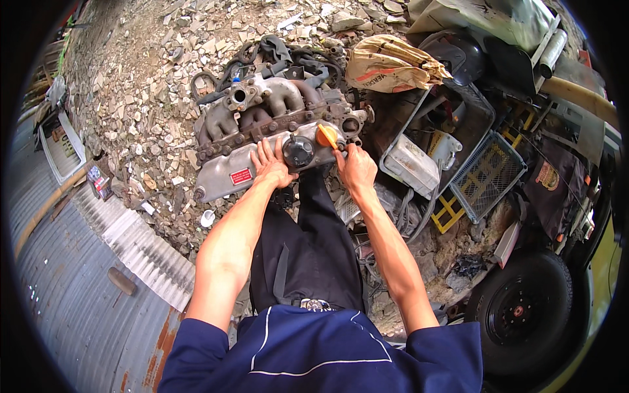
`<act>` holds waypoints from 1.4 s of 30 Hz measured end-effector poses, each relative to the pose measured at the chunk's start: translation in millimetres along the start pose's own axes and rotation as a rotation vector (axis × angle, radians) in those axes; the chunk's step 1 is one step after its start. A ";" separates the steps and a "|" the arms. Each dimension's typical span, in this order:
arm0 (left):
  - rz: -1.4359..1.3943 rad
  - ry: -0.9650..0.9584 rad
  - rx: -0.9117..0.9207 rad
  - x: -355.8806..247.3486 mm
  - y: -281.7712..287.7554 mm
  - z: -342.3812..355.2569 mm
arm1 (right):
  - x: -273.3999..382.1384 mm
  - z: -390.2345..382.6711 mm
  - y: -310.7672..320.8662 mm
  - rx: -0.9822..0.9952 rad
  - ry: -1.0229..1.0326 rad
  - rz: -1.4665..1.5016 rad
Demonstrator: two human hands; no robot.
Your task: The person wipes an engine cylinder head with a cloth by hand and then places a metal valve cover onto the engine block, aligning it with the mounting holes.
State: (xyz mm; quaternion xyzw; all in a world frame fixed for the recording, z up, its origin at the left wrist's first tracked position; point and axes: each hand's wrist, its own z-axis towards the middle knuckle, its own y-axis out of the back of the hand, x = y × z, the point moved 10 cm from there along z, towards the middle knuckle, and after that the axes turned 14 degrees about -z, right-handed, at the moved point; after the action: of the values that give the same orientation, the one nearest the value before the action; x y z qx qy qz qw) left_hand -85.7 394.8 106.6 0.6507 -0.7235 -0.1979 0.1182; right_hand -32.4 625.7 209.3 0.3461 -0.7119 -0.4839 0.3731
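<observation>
A grey metal engine valve cover [219, 173] with a small red label lies in front of me, beside a rusty exhaust manifold [282, 95]. My left hand [272, 166] rests on the cover, fingers spread, just left of a round black cap [299, 151]. To the right of that cap sits an orange round piece [325, 136] with a yellow ridge or strip across it. My right hand [358, 169] is at the cover's right end, fingers drawn together beside the orange piece. Whatever its fingertips pinch is too small to make out.
Broken stones [144, 98] cover the ground. Behind the engine lie dark hoses [262, 56]. On the right are a paper sack [393, 62], a grey-blue plastic crate [488, 173] and a black wheel [521, 311]. Corrugated metal sheets [72, 262] lie at left.
</observation>
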 end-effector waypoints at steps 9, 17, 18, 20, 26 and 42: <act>-0.010 0.005 0.002 -0.9 0.9 -1.4 | -0.3 0.2 -8.1 0.203 -0.042 -0.069; -0.005 0.002 0.006 -2.1 1.5 -1.8 | -6.0 -7.7 -14.7 0.188 -0.036 -0.038; -0.005 0.001 0.003 -2.3 1.7 -1.8 | -5.7 -8.5 -9.0 0.110 -0.048 -0.002; -0.006 -0.001 -0.002 -3.2 2.2 -1.9 | -5.8 -9.6 -3.1 0.020 -0.044 0.041; -0.012 -0.010 -0.014 -1.3 2.4 -2.0 | -3.2 -6.1 -9.2 0.203 -0.079 0.010; -0.044 -0.005 0.003 -6.0 8.8 -9.4 | 2.2 3.9 6.7 0.028 0.015 0.011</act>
State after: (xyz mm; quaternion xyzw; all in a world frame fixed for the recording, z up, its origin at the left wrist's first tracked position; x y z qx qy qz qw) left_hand -88.8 400.1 119.4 0.6662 -0.7095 -0.2011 0.1112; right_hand -37.7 627.5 215.1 0.3510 -0.7178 -0.4692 0.3761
